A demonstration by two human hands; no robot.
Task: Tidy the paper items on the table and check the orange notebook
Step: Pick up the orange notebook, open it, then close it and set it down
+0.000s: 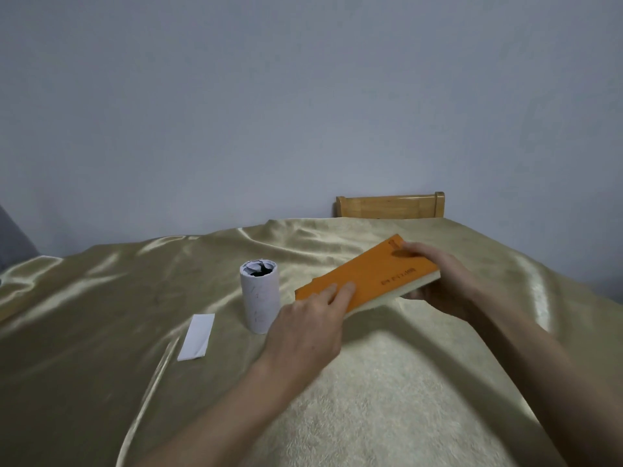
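The orange notebook (369, 276) is closed and held tilted just above the table, its pale page edge facing me. My right hand (441, 281) grips its right end, thumb on the cover and fingers underneath. My left hand (306, 332) holds its near left corner, fingertips resting on the orange cover. A white paper roll (260, 298) stands upright to the left of the notebook, with crumpled paper and something dark in its top. A folded white paper strip (196, 337) lies flat further left on the cloth.
A shiny gold cloth (101, 332) covers the table, wrinkled in places. A fluffy cream fabric (387, 399) lies in the near middle under my arms. A wooden chair back (391, 205) rises behind the far edge, against a plain grey wall.
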